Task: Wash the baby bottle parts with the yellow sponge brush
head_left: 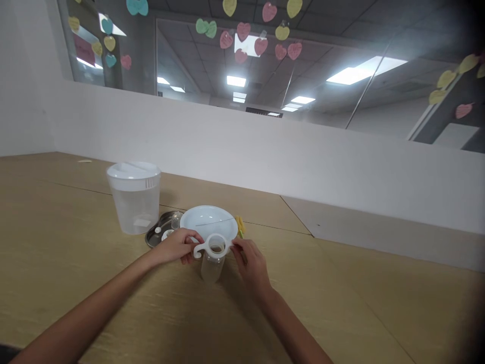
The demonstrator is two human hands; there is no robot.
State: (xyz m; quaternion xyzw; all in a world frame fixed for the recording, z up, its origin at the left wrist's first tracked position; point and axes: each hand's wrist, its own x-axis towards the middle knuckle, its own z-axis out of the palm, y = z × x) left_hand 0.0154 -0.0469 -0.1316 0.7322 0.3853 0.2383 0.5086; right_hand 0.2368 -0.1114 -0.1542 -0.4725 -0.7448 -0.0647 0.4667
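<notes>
A white plastic ring with a hooked arm (205,247) sits at the mouth of a clear, cylindrical jar (211,272). The jar stands upright on the table. My left hand (184,246) pinches the ring's hooked side between thumb and fingers. On the opposite side, my right hand (250,260) has its fingertips closed on the ring's right edge. Right behind the jar is a white oval bowl (207,214) with a thin rod (215,222) lying across it.
A metal kidney-shaped tray (150,239) left of the bowl holds small white and clear pieces. Behind it stands a translucent lidded bucket (135,205). A yellow and green object (240,225) lies right of the bowl. A white wall (235,146) backs the table.
</notes>
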